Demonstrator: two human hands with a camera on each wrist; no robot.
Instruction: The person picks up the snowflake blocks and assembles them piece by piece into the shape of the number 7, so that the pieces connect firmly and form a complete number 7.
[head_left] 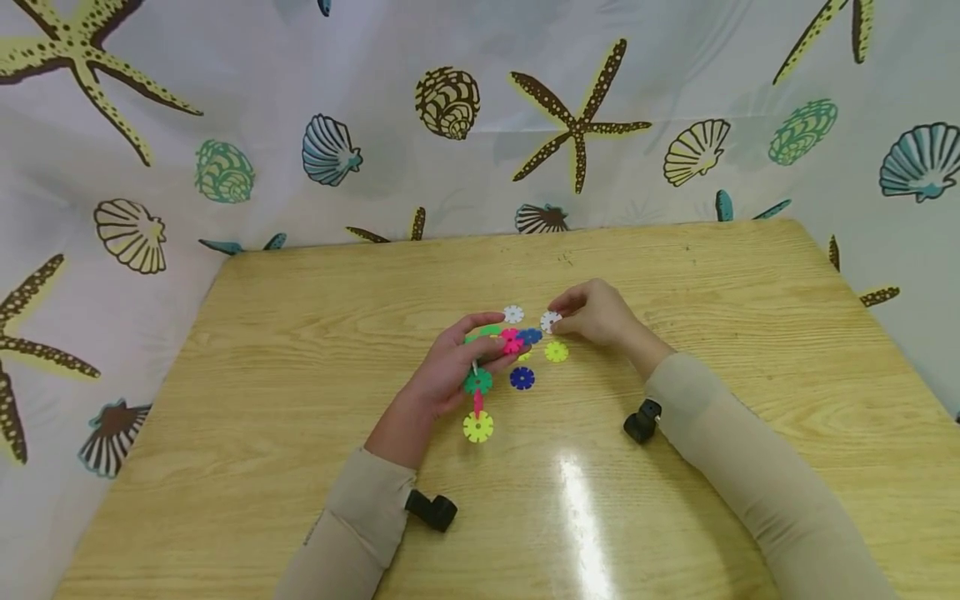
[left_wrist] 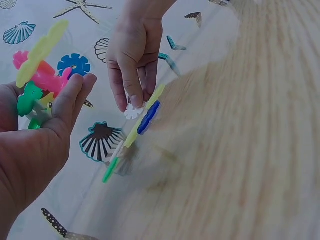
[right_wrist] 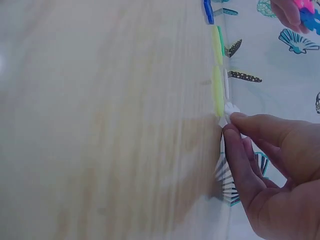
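Observation:
My left hand (head_left: 453, 362) holds a cluster of slotted plastic discs joined edge to edge. A pink disc (head_left: 512, 340) and a blue disc (head_left: 529, 336) stick out at its right. A green disc (head_left: 477, 382) and a yellow disc (head_left: 477, 427) reach toward me, with a pink one edge-on between them. The palm and fingers hide part of the cluster. Between thumb and fingers, my right hand (head_left: 600, 312) pinches a white disc (right_wrist: 231, 107) low over the table, right of the cluster. Whether that disc touches the table I cannot tell.
Loose discs lie close by on the wooden table (head_left: 300, 350): a white one (head_left: 513, 314), a yellow one (head_left: 557, 352) and a dark blue one (head_left: 522, 378). Behind the table hangs a shell-and-starfish cloth (head_left: 247, 83). Each sleeve carries a small black camera (head_left: 642, 422).

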